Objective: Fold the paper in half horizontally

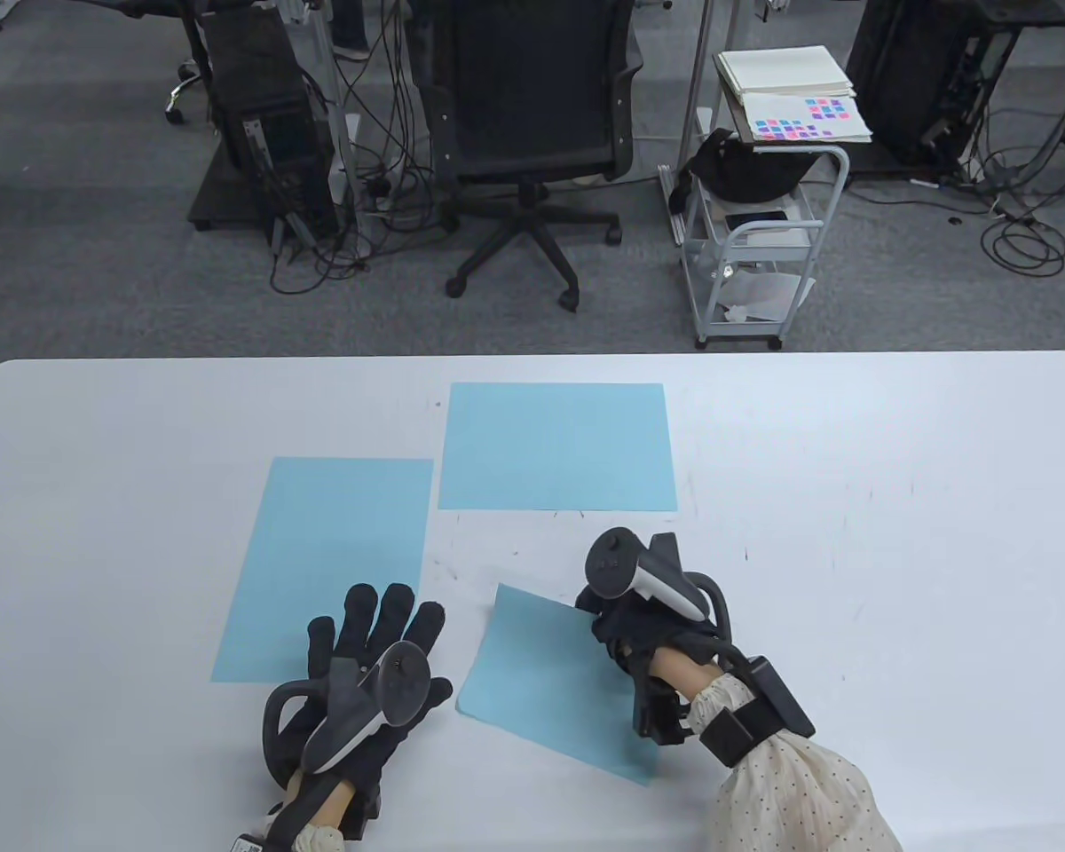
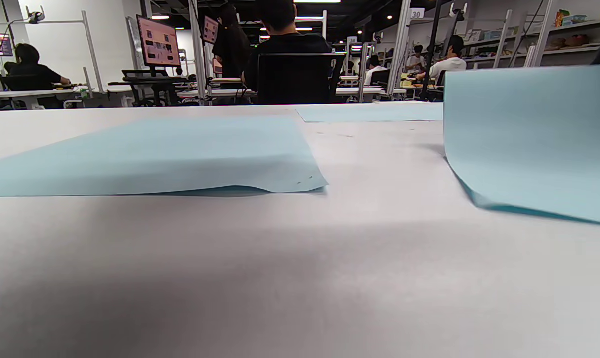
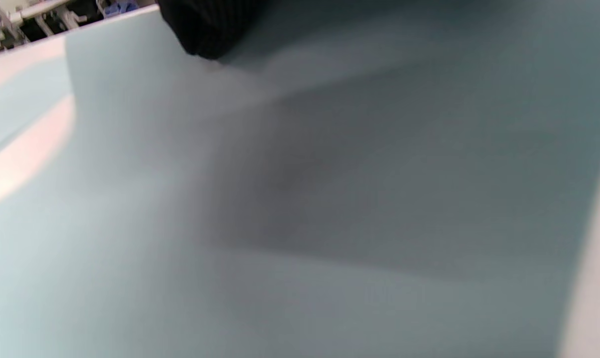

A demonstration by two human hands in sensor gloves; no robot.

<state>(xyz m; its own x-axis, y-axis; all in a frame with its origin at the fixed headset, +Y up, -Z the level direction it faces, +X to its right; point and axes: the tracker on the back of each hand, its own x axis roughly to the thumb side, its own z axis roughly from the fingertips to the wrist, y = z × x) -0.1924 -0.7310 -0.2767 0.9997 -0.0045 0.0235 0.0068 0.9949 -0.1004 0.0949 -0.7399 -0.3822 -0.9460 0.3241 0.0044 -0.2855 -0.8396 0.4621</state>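
Table (image 1: 896,497): white top with rounded far corners; carries three light blue sheets and both gloved hands.
Near sheet (image 1: 550,679): light blue paper, skewed to the table's edges, lying toward the near edge just right of the middle. Its far portion is raised off the surface; in the left wrist view (image 2: 528,144) it stands up as a curved wall with the lower edge on the table.
Right hand (image 1: 626,626): rests over the right part of the near sheet, fingers curled down at the raised edge. The grip point is hidden under the tracker, so whether the fingers pinch the paper or only press it cannot be told. In the right wrist view one dark fingertip (image 3: 205,30) lies against the paper (image 3: 329,199), which fills nearly the whole frame; that view is blurred.
Left hand (image 1: 377,661): flat, palm down, fingers spread and extended, holding nothing. It lies between the near sheet and the left sheet, with the fingertips reaching the left sheet's right edge.
Left sheet (image 1: 328,568): lies lengthwise toward the far edge, left of the middle; its near corner is slightly lifted in the left wrist view (image 2: 170,154).
Far sheet (image 1: 557,446): lies flat, long side across, at the middle of the table close to the far edge.
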